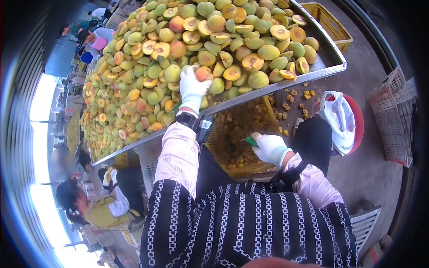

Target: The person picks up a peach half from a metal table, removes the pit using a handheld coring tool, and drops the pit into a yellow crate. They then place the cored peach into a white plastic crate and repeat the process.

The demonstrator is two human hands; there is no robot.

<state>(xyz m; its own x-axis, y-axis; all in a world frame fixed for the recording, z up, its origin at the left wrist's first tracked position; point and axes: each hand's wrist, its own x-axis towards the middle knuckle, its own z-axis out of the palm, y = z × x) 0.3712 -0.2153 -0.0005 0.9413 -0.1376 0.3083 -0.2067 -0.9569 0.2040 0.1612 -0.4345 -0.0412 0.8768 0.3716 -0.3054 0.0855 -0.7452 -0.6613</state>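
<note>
At 12 o'clock the table spread before me, bearing a heap of fruit, many halved. Below its edge, toward 3, sat a yellow crate of small pieces. My left hand, at 11, was closed around a reddish fruit over the heap; well apart, toward 4, my right hand gripped a green-handled tool. I judged the step as picking up; the next move called for a clean lift.
</note>
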